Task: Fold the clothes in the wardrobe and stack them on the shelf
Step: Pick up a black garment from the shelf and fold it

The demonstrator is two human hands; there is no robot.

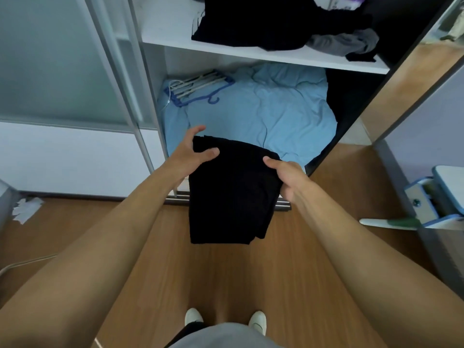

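A folded black cloth garment (231,194) is held over the brown wooden floor (313,259), near the open wardrobe. Its top corners are gripped by the left hand (193,153) and right hand (286,178), fingers curled round the cloth. Unfolded dark clothes (251,21) are heaped on the far white shelf (251,55).

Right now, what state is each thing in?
black garment, folded, held in the air
left hand, grips its top left corner
right hand, grips its top right corner
black pile, unfolded heap on the shelf
grey garment, crumpled beside that pile
blue cloth, rumpled, under the shelf
hangers, lying on the blue cloth
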